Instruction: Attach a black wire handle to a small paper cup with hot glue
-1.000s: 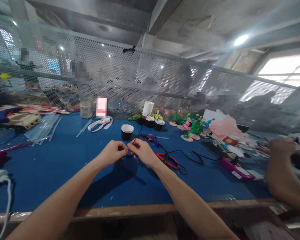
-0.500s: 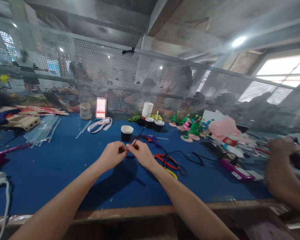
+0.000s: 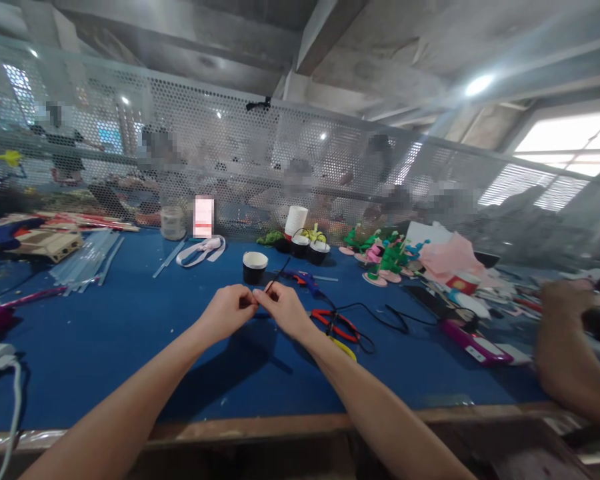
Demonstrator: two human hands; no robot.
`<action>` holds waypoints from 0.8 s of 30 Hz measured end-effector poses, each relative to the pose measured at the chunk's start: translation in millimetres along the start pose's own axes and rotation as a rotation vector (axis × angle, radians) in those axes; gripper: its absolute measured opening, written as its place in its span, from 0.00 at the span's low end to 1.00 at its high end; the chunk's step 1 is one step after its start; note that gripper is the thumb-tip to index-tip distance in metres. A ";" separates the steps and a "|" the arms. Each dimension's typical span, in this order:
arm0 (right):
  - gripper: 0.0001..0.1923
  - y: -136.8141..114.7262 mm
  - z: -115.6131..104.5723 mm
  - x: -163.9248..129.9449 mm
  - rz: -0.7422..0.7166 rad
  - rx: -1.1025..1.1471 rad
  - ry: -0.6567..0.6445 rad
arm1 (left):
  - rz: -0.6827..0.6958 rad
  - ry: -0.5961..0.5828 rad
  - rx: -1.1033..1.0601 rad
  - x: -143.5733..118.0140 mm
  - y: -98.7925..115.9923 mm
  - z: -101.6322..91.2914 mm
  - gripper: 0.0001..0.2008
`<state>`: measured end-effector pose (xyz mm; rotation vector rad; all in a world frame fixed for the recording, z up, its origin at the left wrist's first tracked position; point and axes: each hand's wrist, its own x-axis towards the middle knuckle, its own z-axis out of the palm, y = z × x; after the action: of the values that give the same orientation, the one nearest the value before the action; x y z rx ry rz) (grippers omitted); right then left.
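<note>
Blue tabletop (image 3: 105, 333) under mesh screen (image 3: 230, 133); left hand (image 3: 227, 310) and right hand (image 3: 283, 308) pinch a black wire (image 3: 276, 275).

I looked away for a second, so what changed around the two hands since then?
Little: the left hand and right hand have drifted slightly nearer the black paper cup, still pinching the thin black wire together. The red-handled pliers stayed put.

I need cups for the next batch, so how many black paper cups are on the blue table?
3. One black cup stands alone just beyond the hands; two more sit side by side further back, beside the white cup stack. Others may be hidden in the clutter.
</note>
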<state>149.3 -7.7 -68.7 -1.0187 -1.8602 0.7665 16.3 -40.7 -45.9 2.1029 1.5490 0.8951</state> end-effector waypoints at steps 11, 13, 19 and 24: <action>0.13 -0.5 -4.2 -0.7 0.044 0.151 -0.133 | -0.085 -0.081 -0.268 1.0 -5.7 0.7 0.06; 0.13 -0.8 -4.4 -0.4 0.032 0.092 -0.094 | -0.072 -0.086 -0.283 1.0 -6.1 -0.1 0.06; 0.13 -1.3 -3.9 -0.2 -0.001 -0.009 -0.066 | -0.005 -0.084 -0.141 2.1 -5.9 -2.9 0.07; 0.13 0.1 -1.7 0.3 -0.028 -0.090 -0.003 | 0.000 -0.023 0.049 2.2 -2.2 -2.5 0.06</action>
<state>150.8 -7.2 -67.9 -1.0459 -1.9218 0.6737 13.5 -38.1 -44.9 2.1392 1.5746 0.8388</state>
